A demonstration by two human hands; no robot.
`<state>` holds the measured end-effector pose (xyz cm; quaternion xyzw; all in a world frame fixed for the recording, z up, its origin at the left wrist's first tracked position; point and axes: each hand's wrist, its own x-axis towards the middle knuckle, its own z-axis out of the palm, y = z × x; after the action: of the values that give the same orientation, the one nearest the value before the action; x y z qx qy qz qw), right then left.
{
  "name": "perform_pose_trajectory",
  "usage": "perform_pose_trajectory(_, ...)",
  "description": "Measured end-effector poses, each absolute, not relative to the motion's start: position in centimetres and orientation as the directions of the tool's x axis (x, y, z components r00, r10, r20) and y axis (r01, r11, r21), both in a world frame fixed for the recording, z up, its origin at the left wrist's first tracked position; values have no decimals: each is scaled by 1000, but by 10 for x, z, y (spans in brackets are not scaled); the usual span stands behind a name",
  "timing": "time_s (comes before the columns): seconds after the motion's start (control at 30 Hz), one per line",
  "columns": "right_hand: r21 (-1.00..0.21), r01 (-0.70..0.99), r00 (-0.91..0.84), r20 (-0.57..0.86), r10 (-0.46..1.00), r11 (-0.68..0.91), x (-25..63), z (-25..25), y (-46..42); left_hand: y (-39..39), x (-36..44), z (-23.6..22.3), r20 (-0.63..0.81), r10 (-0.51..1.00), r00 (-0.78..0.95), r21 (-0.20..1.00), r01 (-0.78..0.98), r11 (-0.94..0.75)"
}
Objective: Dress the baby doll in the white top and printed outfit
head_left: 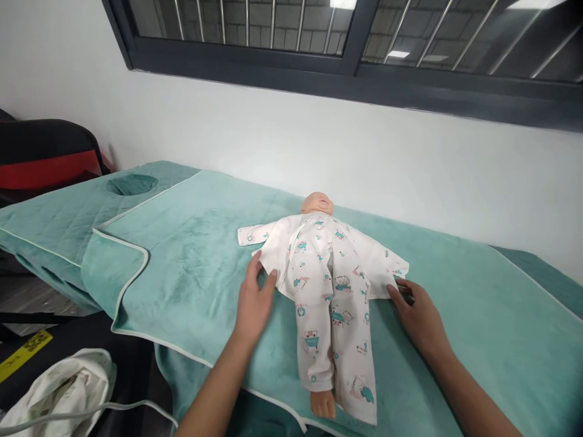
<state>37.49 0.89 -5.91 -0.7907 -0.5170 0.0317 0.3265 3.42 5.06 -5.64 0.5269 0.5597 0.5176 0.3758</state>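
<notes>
A baby doll lies on its back, its head (pixel 317 204) toward the wall and its sleeves spread to both sides. It wears a white baby shirt (pixel 277 252) and white trousers (pixel 314 321), both printed with small teal and pink figures. One bare foot (pixel 322 405) shows below the left trouser leg; the other is hidden inside the longer-hanging right leg. My left hand (pixel 255 300) pinches the shirt's left lower edge between thumb and finger. On the opposite side, my right hand (pixel 416 315) grips the shirt's right lower corner, fingers partly under the cloth.
A teal blanket (pixel 182 261) with white piping covers the bed, which has a round hole (pixel 132 184) at the left. Crumpled white cloth (pixel 68 388) and a pale cable (pixel 122 405) are at lower left. A black and red chair (pixel 50 161) stands beyond, near the wall.
</notes>
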Motion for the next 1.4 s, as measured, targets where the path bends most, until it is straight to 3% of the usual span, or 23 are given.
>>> perform_pose_trajectory(0.17,-587,699,563,99,820,-409,378,-47,35,94,36,-46,49,959,-280,995,101,-21)
perform_pose_trajectory(0.23,-705,598,539,2,842,-381,380,-38,40,103,37,-47,58,968,-243,997,56,-45)
perform_pose_trajectory(0.33,-941,244,410,-121,904,-236,383,-17,48,106,36,-54,94,973,-213,993,-55,-108)
perform_pose_trajectory(0.4,-996,20,360,-73,930,-86,379,2,55,104,36,-58,109,966,-232,984,-113,-139)
perform_pose_trajectory(0.47,-995,-74,349,40,936,70,366,23,63,100,36,-60,113,960,-257,978,-144,-154)
perform_pose_trajectory(0.53,-989,-29,306,126,944,142,342,40,67,98,35,-60,106,957,-270,974,-167,-155)
perform_pose_trajectory(0.6,-973,201,197,153,968,113,312,48,65,97,33,-58,80,960,-267,969,-205,-138)
perform_pose_trajectory(0.7,-717,662,-87,213,973,216,274,43,51,97,32,-49,48,976,-214,951,-290,-111)
perform_pose_trajectory(0.77,-513,783,-210,316,925,353,263,31,40,97,35,-36,81,983,-163,943,-308,-129)
perform_pose_trajectory(0.83,-402,833,-206,411,888,379,262,20,28,94,43,-19,171,975,-142,947,-249,-203)
perform_pose_trajectory(0.9,-405,857,-130,431,893,320,265,13,18,88,55,-1,298,949,-104,943,-121,-310)
perform_pose_trajectory(0.97,-450,846,-111,376,920,287,270,12,9,78,69,10,414,908,60,909,30,-416)
perform_pose_trajectory(1.03,-488,819,-167,300,939,302,274,16,5,66,80,9,458,847,271,849,149,-506)
perform_pose_trajectory(1.1,-529,797,-174,261,950,291,278,23,10,56,85,-1,440,836,327,836,191,-515)
perform_pose_trajectory(1.17,-566,784,-111,277,955,255,279,30,28,51,84,-14,415,900,132,889,151,-432)
perform_pose_trajectory(1.27,-534,796,-104,346,932,287,274,40,80,56,73,-25,286,906,-311,948,-44,-315)
perform_pose_trajectory(1.33,-426,836,-189,368,910,346,264,45,123,66,64,-23,176,886,-429,936,-207,-286)
perform_pose_trajectory(1.4,-268,893,-294,260,920,361,251,51,164,77,56,-18,104,897,-429,901,-342,-268)
